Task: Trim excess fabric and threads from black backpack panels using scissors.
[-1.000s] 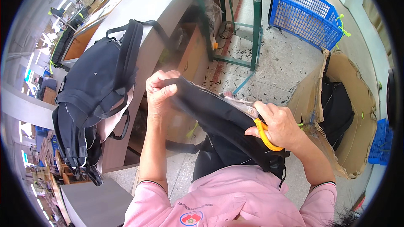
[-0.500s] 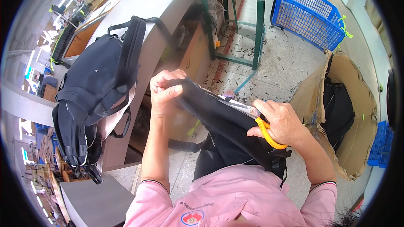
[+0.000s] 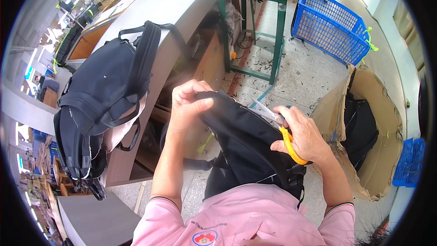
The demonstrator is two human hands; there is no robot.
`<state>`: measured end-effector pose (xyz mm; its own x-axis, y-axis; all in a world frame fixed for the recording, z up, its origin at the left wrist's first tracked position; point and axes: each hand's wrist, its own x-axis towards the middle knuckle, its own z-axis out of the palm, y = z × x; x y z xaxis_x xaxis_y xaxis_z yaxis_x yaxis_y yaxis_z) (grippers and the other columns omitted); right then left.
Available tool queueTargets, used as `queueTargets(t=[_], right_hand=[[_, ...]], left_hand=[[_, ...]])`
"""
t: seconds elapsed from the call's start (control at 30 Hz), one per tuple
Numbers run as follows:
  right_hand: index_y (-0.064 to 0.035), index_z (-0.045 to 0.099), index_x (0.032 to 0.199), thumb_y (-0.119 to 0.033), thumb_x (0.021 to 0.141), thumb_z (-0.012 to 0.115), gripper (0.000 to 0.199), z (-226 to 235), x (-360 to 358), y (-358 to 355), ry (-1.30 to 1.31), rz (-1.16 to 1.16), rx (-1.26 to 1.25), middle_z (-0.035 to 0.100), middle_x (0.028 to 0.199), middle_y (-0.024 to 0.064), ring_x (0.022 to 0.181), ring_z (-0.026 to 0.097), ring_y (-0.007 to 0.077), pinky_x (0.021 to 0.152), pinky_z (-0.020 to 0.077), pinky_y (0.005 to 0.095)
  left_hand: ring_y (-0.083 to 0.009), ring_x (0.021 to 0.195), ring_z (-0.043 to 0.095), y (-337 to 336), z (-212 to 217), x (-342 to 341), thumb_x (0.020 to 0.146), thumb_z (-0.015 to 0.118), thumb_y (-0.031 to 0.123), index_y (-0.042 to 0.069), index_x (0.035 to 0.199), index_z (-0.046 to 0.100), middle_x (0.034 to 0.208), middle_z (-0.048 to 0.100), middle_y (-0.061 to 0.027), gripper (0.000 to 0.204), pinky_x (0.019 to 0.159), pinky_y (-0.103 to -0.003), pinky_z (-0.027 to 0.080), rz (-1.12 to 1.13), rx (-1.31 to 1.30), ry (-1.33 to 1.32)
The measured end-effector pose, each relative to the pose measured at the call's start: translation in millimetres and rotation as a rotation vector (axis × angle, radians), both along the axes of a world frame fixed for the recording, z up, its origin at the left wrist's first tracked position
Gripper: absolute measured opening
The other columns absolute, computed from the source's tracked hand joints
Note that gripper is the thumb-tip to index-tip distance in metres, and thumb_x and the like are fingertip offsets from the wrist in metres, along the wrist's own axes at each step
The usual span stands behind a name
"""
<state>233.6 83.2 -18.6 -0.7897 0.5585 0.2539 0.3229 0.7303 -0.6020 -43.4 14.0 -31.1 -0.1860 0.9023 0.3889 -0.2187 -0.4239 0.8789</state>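
Head: carton [image 3: 387, 146] (open) right of scissors [image 3: 287, 139]

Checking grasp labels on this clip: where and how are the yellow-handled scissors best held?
The scissors are probably best gripped by the yellow handle, from the right, as the right hand does: it curves toward the lower right, while the blades point up-left along the black fabric's edge.

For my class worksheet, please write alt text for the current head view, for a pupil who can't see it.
The right hand holds yellow-handled scissors along the edge of black fabric, whose upper-left end the left hand grips. Black backpacks lie on a counter at left; a blue basket and open cardboard box are at right.
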Motion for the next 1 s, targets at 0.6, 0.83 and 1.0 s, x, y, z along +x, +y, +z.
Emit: queueTargets(t=[0.6,0.83,1.0], right_hand=[[-0.0045,0.050,0.112,-0.046,0.068,0.074,0.066,36,-8,3,-0.121,0.057,0.146,0.054,0.083,0.0141,0.074,0.055,0.0334,0.066,0.0457,0.0385],[-0.0013,0.051,0.106,-0.040,0.070,0.074,0.058,21,-7,4,-0.035,0.080,0.190,0.053,0.070,0.0138,0.063,0.057,0.0306,0.055,0.0471,0.0375],[-0.0013,0.052,0.102,-0.041,0.070,0.074,0.056,27,-5,7,-0.048,0.079,0.241,0.053,0.070,0.0135,0.063,0.058,0.0306,0.055,0.0473,0.0375]], left_hand=[[-0.0157,0.070,0.054,-9,19,35,0.068,0.076,0.004,0.003,0.071,0.055,0.074,0.062,-0.0087,0.021,0.067,-0.028,0.043,0.115,-0.092,0.129],[-0.0154,0.070,0.054,-7,15,32,0.068,0.076,0.004,0.002,0.071,0.056,0.075,0.062,-0.0088,0.020,0.067,-0.028,0.043,0.122,-0.081,0.190],[-0.0141,0.072,0.054,-8,15,32,0.069,0.073,0.000,0.000,0.074,0.058,0.077,0.061,-0.0077,0.016,0.067,-0.026,0.042,0.081,-0.094,0.198]])
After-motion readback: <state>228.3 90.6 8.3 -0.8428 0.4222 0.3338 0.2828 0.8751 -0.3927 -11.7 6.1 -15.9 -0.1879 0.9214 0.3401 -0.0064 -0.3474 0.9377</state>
